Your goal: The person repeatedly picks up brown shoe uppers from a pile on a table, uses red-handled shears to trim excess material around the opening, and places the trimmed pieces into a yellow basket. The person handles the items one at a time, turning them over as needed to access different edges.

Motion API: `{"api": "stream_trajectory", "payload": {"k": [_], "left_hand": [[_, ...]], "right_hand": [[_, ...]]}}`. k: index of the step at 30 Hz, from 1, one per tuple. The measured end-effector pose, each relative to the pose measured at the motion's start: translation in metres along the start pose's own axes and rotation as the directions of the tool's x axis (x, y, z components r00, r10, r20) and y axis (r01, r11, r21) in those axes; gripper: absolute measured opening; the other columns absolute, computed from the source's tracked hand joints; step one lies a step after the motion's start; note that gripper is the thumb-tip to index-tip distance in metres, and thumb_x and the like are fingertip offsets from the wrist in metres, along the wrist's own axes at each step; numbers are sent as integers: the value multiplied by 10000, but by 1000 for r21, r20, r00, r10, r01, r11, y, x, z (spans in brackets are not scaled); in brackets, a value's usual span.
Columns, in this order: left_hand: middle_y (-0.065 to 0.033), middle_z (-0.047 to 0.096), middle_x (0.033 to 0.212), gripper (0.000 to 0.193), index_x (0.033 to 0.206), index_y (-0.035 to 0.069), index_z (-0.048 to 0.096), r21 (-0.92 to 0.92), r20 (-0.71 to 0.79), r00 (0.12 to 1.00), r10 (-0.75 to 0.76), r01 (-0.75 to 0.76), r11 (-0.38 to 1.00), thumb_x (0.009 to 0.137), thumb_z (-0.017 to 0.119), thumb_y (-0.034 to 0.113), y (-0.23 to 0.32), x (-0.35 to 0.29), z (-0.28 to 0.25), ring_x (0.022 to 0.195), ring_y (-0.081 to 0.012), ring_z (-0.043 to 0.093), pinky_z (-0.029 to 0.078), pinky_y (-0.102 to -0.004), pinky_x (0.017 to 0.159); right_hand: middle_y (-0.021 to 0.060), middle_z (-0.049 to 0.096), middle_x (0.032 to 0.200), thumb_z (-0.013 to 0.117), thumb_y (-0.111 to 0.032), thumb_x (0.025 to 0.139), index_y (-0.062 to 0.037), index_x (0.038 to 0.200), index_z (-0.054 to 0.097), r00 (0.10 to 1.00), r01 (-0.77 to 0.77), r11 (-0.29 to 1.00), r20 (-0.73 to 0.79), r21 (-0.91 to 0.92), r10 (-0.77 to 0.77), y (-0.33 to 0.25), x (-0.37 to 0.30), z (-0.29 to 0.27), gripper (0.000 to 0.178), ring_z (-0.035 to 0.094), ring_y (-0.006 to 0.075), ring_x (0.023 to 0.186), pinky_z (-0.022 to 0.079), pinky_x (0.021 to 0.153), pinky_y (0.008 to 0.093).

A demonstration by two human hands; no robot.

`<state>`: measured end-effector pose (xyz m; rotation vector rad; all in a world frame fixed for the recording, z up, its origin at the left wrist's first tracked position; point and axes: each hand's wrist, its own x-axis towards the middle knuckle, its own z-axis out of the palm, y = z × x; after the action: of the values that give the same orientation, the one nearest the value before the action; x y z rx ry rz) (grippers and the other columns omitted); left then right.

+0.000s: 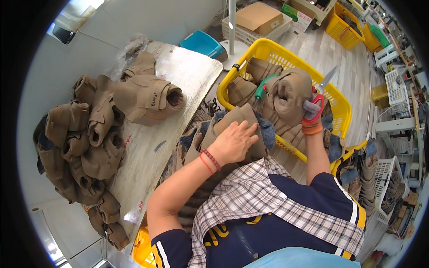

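Note:
My left hand [234, 140] lies palm down on a stack of brown shoe uppers [230, 118] with bluish-grey fleecy linings, its fingers loosely spread and its thumb hidden. Gloved in orange and grey, my right hand [312, 117] is closed through the red handles of a pair of scissors [318, 102], whose blades point up and away. Just left of it, over the yellow basket, is a rounded brown shoe upper [288, 98]; whether the right fingers also touch it I cannot tell. A green-handled tool [262, 88] sits against that upper's left side.
A yellow basket [257, 47] holds more brown uppers. To the left, a worn white table [147, 165] bears a heap of sewn uppers [96, 129]. Beyond stand a blue bin [201, 42], a cardboard box [259, 17] and a white pole [232, 27]. Crates and shelving line the right.

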<state>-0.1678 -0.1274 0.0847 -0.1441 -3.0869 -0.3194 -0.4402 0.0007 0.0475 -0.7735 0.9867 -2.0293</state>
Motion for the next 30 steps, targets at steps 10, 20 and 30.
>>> {"api": "stream_trajectory", "payload": {"k": [10, 20, 30], "left_hand": [[-93, 484, 1242, 183, 887, 82, 571, -63, 5, 999, 34, -33, 997, 714, 600, 134, 8, -9, -19, 928, -228, 491, 411, -332, 760], [-147, 529, 1260, 415, 1174, 42, 531, -469, -98, 639, -763, 646, 602, 823, 641, 234, -14, -160, -68, 1132, -321, 504, 387, -380, 969], [-144, 459, 1355, 567, 1281, 18, 485, -800, 104, 528, -843, 548, 244, 841, 628, 347, 48, -285, -18, 1272, -259, 412, 311, -334, 1053]], "right_hand": [[71, 639, 1034, 675, -56, 754, -6, 1161, 558, 821, -532, 752, -20, -390, 571, 16, -41, 55, 427, 598, 147, 926, 500, 821, 295], [87, 614, 1128, 688, -157, 777, 15, 1222, 522, 739, -618, 748, 147, -240, 657, 62, -59, 94, 504, 588, 175, 1005, 476, 861, 307], [125, 596, 1183, 742, 50, 597, 16, 1277, 476, 371, -702, 580, 483, -413, 793, 56, -30, 164, 731, 570, 234, 1099, 474, 922, 352]]}}
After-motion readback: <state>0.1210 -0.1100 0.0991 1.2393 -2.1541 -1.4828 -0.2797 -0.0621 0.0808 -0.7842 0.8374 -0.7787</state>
